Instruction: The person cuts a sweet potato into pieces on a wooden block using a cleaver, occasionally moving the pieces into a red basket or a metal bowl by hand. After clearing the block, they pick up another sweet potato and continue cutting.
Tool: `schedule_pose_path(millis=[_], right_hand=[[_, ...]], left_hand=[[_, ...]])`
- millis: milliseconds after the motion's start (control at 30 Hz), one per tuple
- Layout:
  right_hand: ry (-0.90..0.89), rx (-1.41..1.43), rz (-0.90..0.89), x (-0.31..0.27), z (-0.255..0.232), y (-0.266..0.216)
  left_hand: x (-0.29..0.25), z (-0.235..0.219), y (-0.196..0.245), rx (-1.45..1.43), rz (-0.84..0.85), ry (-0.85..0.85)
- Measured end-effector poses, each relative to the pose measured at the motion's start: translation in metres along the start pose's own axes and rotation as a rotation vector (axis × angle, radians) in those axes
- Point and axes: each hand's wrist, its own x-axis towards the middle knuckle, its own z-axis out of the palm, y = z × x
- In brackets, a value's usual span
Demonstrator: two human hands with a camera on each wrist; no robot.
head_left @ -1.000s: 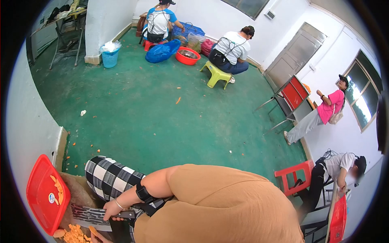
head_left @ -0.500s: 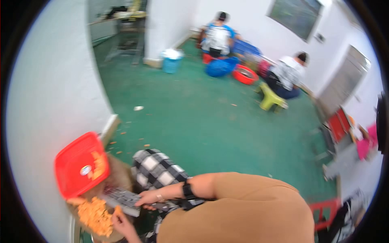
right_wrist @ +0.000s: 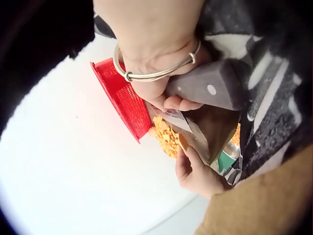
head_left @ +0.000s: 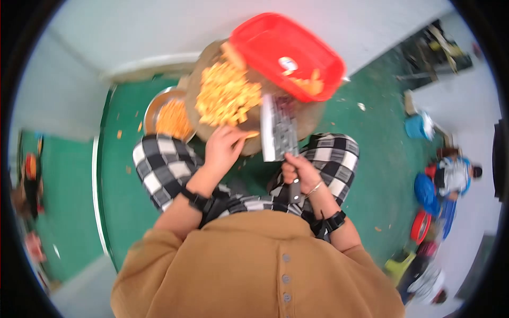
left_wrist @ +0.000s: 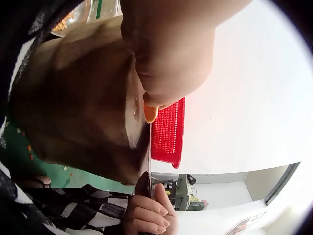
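Observation:
My left hand [head_left: 225, 151] pinches a thin orange vegetable slice [head_left: 252, 134] between thumb and fingertips, at the near edge of a thick round chopping block [head_left: 312, 115]. My right hand [head_left: 302, 172] grips the dark handle [right_wrist: 210, 85] of a broad cleaver [head_left: 281, 127]. Its blade lies over the block, to the right of the slice, with dark and wet-looking marks along it. A heap of chopped orange pieces [head_left: 227, 95] covers the block's left part. One larger orange chunk [head_left: 232, 55] sits at the far side, against the red basket.
A red plastic basket [head_left: 268, 40] with a few orange pieces rests on the block's far edge, by the white wall. Left of the block, a metal bowl [head_left: 148, 114] holds orange bits. My knees in checked trousers flank the block. Other people sit at far right.
The head view has swung down and round from the room to the block. The cleaver stays in my right hand and the slice in my left.

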Motion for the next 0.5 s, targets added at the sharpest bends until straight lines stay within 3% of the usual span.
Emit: schedule_pose_path(millis=[167,333,500], right_hand=[[0.057,-0.084,-0.054,-0.001,0.001,0.001],[0.127,-0.205,-0.112,-0.001,0.006,0.001],[0.331,-0.520,-0.282,-0.007,0.015,0.013]], left_hand=[[-0.024,-0.003,-0.015,0.063,-0.055,-0.075],[-0.033,-0.012,-0.017,0.014,-0.067,-0.037],[-0.037,-0.002,-0.035,-0.002,-0.067,-0.026]])
